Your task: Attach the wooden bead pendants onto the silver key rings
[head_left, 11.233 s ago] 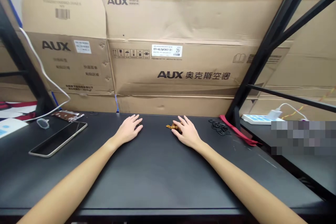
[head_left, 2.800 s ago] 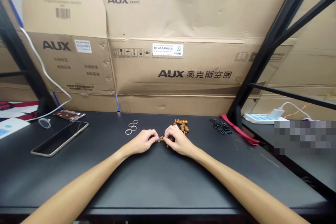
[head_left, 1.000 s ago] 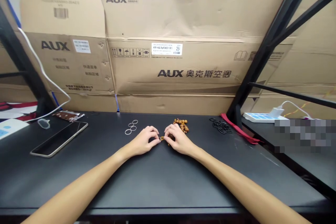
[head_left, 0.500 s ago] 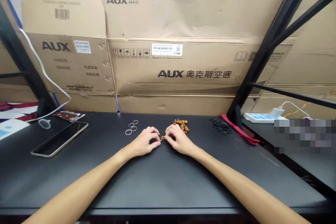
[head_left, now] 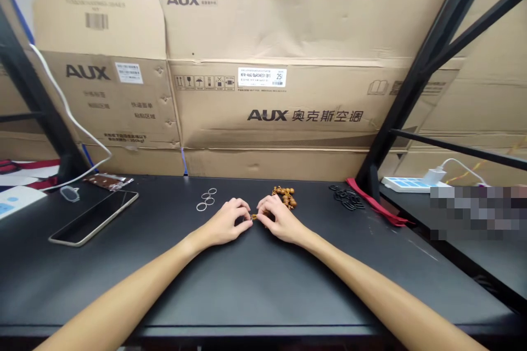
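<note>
My left hand [head_left: 231,221] is closed in a pinch on a small metal ring, mostly covered by the fingertips. Close beside it, my right hand [head_left: 281,219] pinches an orange-brown cord [head_left: 254,216], a short bit of which shows between the two hands. Just behind the right hand lies a pile of brown wooden gourd-shaped beads [head_left: 287,196] with cords, partly hidden by that hand. Several silver metal rings [head_left: 201,207] lie on the black table [head_left: 255,279] behind and left of my left hand.
A phone [head_left: 94,218] and a brown packet [head_left: 107,181] lie at the left. Black rings or links [head_left: 348,198] lie at the right, beside a red strap [head_left: 376,205]. Large cardboard boxes [head_left: 267,137] stand along the back, and black rack posts [head_left: 395,104] rise at the sides.
The metal ring at my left fingertips shows less than before, and the bit of cord between the hands lies straighter. Both hands stay in almost the same place.
</note>
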`<state>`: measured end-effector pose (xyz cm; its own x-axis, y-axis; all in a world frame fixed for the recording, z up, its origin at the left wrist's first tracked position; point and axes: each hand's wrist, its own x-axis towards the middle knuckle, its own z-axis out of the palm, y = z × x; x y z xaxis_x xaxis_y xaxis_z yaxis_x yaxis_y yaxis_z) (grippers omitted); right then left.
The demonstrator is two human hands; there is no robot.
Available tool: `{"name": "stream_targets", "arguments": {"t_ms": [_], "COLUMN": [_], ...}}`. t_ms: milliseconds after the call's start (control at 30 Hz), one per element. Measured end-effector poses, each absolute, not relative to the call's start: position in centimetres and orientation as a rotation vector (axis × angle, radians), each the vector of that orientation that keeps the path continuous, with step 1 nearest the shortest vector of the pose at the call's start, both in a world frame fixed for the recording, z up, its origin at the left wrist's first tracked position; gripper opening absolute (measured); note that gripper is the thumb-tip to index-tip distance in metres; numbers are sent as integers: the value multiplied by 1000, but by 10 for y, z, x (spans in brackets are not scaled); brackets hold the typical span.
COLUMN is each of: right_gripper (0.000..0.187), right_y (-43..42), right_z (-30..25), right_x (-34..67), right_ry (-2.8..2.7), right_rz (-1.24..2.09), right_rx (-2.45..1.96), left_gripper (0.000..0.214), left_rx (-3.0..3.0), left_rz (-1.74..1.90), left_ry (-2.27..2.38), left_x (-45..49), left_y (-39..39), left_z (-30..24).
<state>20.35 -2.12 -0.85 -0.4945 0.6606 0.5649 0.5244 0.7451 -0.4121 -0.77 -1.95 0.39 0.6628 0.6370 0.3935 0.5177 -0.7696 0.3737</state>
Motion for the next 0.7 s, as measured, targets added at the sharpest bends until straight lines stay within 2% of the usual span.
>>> {"name": "stream_targets", "arguments": {"t_ms": [133, 333, 567, 700], "right_gripper": [14, 17, 15, 15], "right_y": [-23, -17, -24, -20], "right_z": [-8, -11, -6, -9], "right_x": [203, 204, 202, 204], "right_ry": [-2244, -2158, -2238, -2214], "right_rz": [296, 204, 298, 235], "right_rx": [-843, -985, -825, -893], "left_gripper": [16, 15, 17, 18], "left_rx": [2664, 2663, 2685, 2705], "left_rz": [755, 756, 751, 747], "left_ry": [934, 895, 931, 893], "left_x": [-8, -9, -8, -8], "left_y": [-19, -17, -21, -19], "left_z": [4, 4, 4, 4]}}
